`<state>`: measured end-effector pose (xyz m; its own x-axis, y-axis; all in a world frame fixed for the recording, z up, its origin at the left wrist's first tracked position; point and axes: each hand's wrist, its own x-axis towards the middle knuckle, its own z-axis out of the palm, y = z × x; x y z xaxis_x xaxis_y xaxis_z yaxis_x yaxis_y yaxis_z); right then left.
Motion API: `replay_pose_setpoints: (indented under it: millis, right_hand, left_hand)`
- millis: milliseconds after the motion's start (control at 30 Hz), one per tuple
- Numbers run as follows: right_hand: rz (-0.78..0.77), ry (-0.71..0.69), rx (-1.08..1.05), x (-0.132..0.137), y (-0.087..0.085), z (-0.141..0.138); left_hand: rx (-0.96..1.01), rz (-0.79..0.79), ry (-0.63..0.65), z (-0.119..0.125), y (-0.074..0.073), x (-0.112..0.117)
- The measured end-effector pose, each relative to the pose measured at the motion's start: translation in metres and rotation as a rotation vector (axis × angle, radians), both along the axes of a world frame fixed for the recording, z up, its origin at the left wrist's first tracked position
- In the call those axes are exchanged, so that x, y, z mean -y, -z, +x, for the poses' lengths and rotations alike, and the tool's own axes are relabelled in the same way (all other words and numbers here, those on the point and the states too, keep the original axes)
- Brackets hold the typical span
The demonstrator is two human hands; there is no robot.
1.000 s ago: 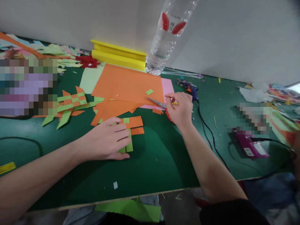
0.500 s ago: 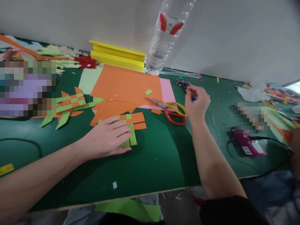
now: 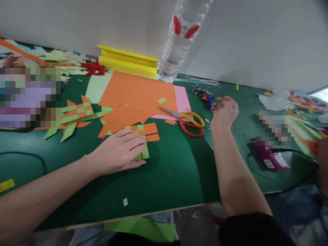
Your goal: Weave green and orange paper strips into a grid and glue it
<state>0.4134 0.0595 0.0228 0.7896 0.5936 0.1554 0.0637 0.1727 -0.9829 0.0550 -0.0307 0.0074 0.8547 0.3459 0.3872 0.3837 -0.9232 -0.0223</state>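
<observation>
Under my left hand (image 3: 126, 148) is a woven piece of orange and green paper strips (image 3: 147, 130). My fingers lie flat across it, hiding much of the weave. To the right, my right hand (image 3: 225, 111) is open with loosely bent fingers and nothing visible in it. Just left of those fingers a small blue glue gun (image 3: 207, 98) with an orange trigger lies on the table. Scissors (image 3: 191, 128) with one yellow and one red handle lie between my hands, blades partly over the orange paper sheet (image 3: 143, 90).
A second woven orange and green paper piece (image 3: 77, 112) lies left. Behind stand a clear plastic bottle (image 3: 176, 51) and a folded yellow strip (image 3: 128, 65). Paper scraps (image 3: 56, 56) are heaped back left. A purple power socket (image 3: 271, 157) with a black cable sits right on the green table (image 3: 164, 191).
My right hand has let go of the glue gun and drawn back to the right, its fingers loosening. The glue gun stays on the table. My left hand has barely moved.
</observation>
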Motion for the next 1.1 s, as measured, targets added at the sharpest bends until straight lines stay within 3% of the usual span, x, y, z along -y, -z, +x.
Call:
replay_pose_setpoints:
  millis: [333, 467, 567, 833, 1100]
  right_hand:
    - [0.05, -0.074, 0.076, 0.001, -0.003, -0.011]
    - [0.044, -0.097, 0.138, 0.0, 0.001, -0.009]
    - [0.026, -0.093, 0.197, -0.001, 0.004, -0.006]
    - [-0.074, -0.068, 0.407, -0.003, 0.011, 0.006]
    - [-0.233, -0.059, 0.627, -0.004, 0.023, 0.015]
  left_hand:
    - [-0.021, 0.011, -0.008, 0.002, -0.002, 0.001]
    - [0.071, -0.005, -0.043, 0.003, -0.001, 0.002]
    - [0.183, -0.098, -0.094, 0.001, 0.0, 0.001]
    - [0.368, -0.432, -0.385, -0.008, 0.001, -0.011]
    - [0.397, -0.504, -0.446, -0.012, -0.003, -0.018]
